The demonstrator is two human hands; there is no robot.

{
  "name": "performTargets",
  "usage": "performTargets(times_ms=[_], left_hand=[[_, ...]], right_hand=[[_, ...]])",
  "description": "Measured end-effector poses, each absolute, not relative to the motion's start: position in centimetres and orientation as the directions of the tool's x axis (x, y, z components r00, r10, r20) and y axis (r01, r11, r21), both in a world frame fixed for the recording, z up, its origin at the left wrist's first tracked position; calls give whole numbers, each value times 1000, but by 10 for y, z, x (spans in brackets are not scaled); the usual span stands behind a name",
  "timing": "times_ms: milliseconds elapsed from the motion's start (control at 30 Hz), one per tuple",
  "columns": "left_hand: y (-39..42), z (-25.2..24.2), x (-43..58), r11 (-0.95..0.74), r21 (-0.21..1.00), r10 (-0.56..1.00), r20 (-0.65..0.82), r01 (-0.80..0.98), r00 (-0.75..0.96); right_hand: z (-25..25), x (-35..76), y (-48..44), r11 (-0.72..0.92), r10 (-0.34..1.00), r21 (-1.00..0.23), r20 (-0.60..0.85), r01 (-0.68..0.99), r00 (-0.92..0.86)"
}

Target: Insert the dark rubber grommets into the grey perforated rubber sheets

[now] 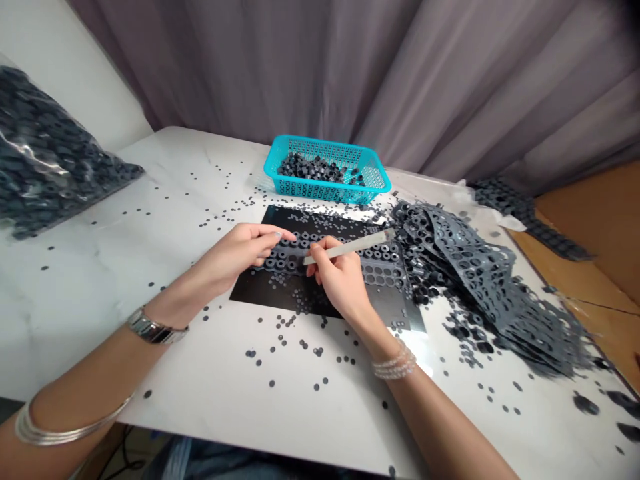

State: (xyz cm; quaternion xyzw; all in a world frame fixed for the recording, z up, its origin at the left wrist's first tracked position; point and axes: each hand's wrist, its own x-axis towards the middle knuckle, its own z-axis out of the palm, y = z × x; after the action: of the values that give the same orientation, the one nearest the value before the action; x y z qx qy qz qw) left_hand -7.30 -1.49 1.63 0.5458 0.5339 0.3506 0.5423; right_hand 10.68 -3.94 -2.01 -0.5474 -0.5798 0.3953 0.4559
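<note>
Whitish tool [364, 242], grey strip [285, 256], perhaps mauve curtain [310, 73]

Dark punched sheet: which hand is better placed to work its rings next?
Likely the right hand: it grips the pale stick, lower end at the dark punched sheet. The left hand, over the sheet's left part, shows no tool.

"Look, straight beyond the grip [341, 272]: a turquoise basket [320, 191], dark little pieces heaped mostly in its left half!"
"And behind that, a greyish-purple curtain [350, 67], hanging in folds."
"Now far left of the grip, a clear bag [50, 153] packed with dark pieces, a pale wall [100, 87] behind it."
"Far right, a brown panel [590, 193]! And beneath everything, the white, grey-veined tabletop [200, 400]."
</note>
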Motion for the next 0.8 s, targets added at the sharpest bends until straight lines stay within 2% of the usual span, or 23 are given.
performTargets(times_ms=[67,133,233,433,567,667,733,800], left_hand=[[-20,15,-70,-68,846,982,-37,529,185],[-23,12,-67,-232,697,964,74,678,254],[-26,7,-63,-347,600,929,117,721,350],[-24,-1,-63,-417,550,902,158,723,401],[-23,-3,-61,-435,503,894,144,747,423],[-23,4,-64,-395,563,904,99,726,416],[-22,13,-71,-262,672,945,34,693,325],[-18,23,-82,-66,823,983,-44,564,180]], right_hand=[[-19,106,-40,100,995,-949,99,300,-18],[-19,106,-40,108,994,-941,100,321,-40],[-18,107,-40,109,994,-931,103,349,-35],[-17,106,-41,120,993,-915,116,385,-32],[-15,104,-42,187,982,-865,169,465,-81],[-15,101,-43,242,970,-804,221,544,-104],[-14,99,-43,245,968,-787,229,567,-101],[-14,98,-42,233,972,-800,216,553,-97]])
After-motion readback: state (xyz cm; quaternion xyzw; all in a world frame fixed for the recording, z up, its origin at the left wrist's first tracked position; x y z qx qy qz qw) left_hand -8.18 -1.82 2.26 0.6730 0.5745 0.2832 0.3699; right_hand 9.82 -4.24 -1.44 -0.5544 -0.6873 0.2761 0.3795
